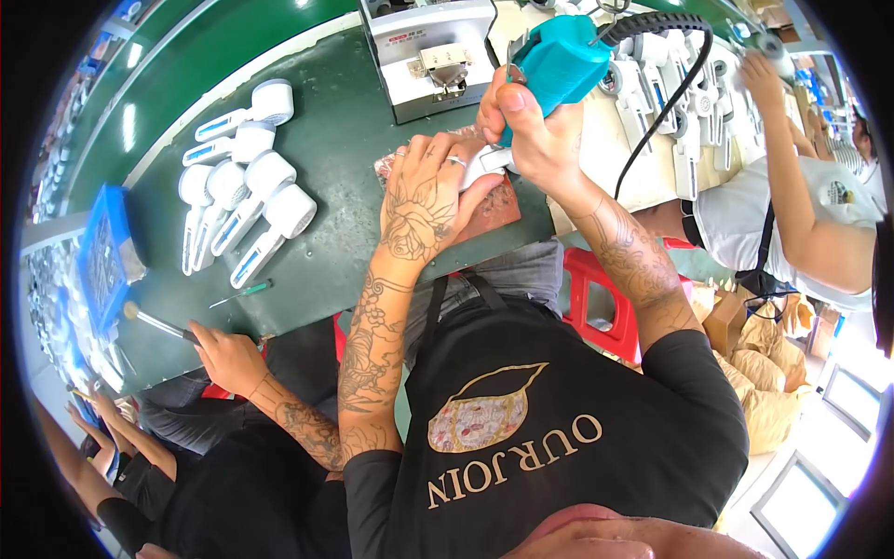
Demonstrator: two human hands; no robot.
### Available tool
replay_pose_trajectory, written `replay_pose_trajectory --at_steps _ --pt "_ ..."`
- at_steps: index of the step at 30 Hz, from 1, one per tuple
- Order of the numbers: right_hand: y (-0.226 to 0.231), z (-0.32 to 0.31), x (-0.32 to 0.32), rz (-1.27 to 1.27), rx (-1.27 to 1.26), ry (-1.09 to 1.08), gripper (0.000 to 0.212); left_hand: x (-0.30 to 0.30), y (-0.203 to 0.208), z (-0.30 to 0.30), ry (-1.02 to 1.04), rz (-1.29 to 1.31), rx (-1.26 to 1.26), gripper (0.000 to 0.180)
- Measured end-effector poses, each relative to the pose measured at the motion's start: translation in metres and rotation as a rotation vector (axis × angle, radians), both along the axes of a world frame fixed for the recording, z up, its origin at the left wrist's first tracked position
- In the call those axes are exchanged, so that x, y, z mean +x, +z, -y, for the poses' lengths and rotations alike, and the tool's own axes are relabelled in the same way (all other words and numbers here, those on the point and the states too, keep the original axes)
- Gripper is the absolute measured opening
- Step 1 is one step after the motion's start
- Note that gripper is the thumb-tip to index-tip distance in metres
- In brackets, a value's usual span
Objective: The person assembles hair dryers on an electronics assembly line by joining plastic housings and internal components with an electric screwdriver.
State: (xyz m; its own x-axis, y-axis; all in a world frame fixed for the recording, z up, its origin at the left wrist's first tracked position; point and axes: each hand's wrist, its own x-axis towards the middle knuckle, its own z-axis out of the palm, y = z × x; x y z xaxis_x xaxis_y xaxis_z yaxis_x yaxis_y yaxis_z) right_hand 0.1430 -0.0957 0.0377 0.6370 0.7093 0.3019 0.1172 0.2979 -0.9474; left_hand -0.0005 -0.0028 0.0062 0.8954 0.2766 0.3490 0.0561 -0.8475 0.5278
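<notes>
On the reddish mat (494, 216), the left hand (424, 186) holds the white device (478, 170); the right hand (542, 140) grips the teal tool (565, 65), best kept square and steady.

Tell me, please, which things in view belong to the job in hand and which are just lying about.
In use:
teal power tool, in the right hand
white piece, held by the left hand
reddish mat, beneath

Apparently just lying about, untouched by these hands:
six handled white pieces
small green-handled tool
blue tray
grey machine
</notes>
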Motion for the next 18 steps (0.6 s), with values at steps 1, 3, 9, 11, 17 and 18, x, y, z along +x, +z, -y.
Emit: replay_pose_trajectory --at_steps 1,3,9,11,17,18 --pt "0.0 0.0 0.0 0.003 -0.003 0.004 0.048 0.0 0.0 0.0 -0.002 0.001 0.0 0.049" --pt "0.002 0.001 0.0 0.036 -0.019 0.002 0.047 0.0 0.001 0.0 -0.002 0.006 0.021 0.048" --pt "0.026 -0.014 0.005 0.101 0.054 -0.065 0.044 0.003 0.004 0.002 0.009 -0.026 0.021 0.048" --pt "0.033 -0.032 0.009 0.112 0.119 -0.108 0.042 0.0 0.002 0.002 0.007 -0.048 0.083 0.042" --pt "0.018 -0.07 0.02 0.155 0.202 -0.11 0.031 -0.004 0.0 0.002 -0.007 -0.007 0.037 0.038" --pt "0.015 -0.072 0.019 0.25 0.128 -0.1 0.035 -0.004 -0.001 0.002 -0.003 -0.008 0.035 0.038"
